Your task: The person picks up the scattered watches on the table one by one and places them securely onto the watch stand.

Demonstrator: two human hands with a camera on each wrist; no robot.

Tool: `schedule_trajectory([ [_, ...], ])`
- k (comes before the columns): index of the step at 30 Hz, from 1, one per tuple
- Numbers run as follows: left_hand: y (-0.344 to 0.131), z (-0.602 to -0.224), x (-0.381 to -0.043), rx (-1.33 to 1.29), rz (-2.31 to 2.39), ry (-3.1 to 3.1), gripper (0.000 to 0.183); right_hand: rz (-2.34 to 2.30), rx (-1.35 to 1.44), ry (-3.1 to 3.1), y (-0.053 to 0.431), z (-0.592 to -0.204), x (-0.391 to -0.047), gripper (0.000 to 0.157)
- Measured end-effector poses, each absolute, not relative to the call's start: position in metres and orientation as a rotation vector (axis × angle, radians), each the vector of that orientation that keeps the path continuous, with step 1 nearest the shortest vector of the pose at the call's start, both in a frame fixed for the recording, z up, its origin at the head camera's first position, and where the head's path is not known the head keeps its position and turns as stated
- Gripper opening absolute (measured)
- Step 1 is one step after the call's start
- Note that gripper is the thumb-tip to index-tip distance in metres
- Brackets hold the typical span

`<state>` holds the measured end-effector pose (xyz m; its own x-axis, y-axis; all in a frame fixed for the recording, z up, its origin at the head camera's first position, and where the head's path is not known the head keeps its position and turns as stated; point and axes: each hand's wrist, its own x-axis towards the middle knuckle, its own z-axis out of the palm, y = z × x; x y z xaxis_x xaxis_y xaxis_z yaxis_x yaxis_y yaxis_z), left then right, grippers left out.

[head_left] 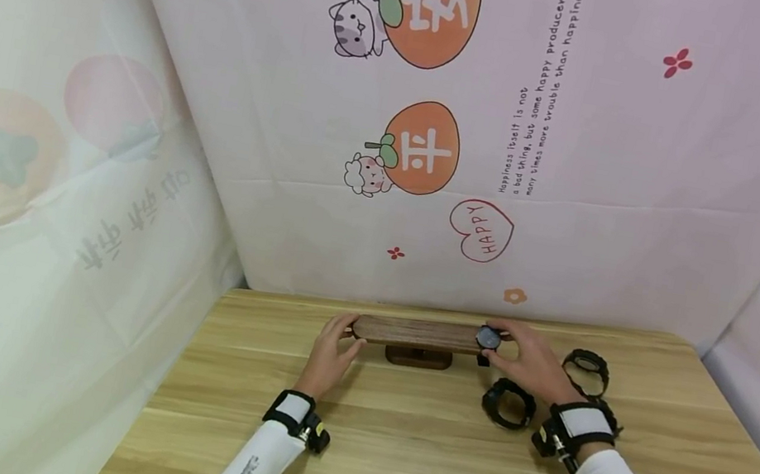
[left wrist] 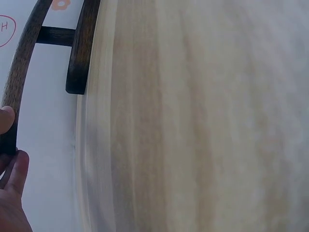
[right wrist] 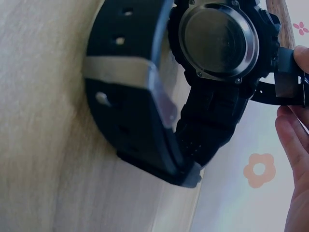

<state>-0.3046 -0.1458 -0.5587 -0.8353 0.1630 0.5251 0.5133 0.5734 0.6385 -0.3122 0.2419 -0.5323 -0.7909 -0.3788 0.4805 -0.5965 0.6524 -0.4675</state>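
Note:
A dark wooden watch stand, its long bar (head_left: 420,333) raised on a short base (head_left: 418,357), stands near the table's back edge. My left hand (head_left: 327,358) grips the bar's left end, thumb in front; the left wrist view shows finger and thumb at the bar's tip (left wrist: 21,72). At the right end, my right hand (head_left: 531,363) pinches a round dark-faced wristwatch (head_left: 488,337) between thumb and fingers. Its black strap (right wrist: 287,79) shows beside my fingers in the right wrist view. Below that hand, a chunky black watch (head_left: 492,403) lies on its side, case back (right wrist: 215,38) facing the wrist camera.
Another black watch (head_left: 588,361) lies right of my right hand, and a further dark piece (head_left: 612,418) is partly hidden behind that wrist. The wood-grain table (head_left: 403,459) meets a printed cloth (head_left: 575,244) at the back, with more cloth at both sides.

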Motion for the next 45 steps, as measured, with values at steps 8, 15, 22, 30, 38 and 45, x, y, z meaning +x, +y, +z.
schedule_trajectory([
  [8, -0.145, -0.557, -0.303, -0.554, -1.159, -2.39, 0.048, 0.882, 0.8, -2.517, 0.24, -0.535, -0.313, 0.053],
  [15, -0.145, -0.556, -0.303, -0.547, -1.168, -2.407, 0.048, 0.887, 0.766, -2.525, 0.236, -0.532, -0.309, 0.053],
  [22, -0.146, -0.556, -0.303, -0.544, -1.16, -2.418, 0.048, 0.908, 0.757, -2.525, 0.233, -0.535, -0.31, 0.055],
  [30, -0.147, -0.556, -0.303, -0.553, -1.173, -2.392, 0.048, 0.913, 0.766, -2.529, 0.23, -0.535, -0.311, 0.054],
  [38, -0.146, -0.557, -0.304, -0.553, -1.171, -2.387, 0.047, 0.926, 0.792, -2.535, 0.226, -0.531, -0.31, 0.052],
  [45, -0.145, -0.557, -0.305, -0.558, -1.18, -2.395, 0.048, 0.912, 0.801, -2.519, 0.224, -0.53, -0.311, 0.05],
])
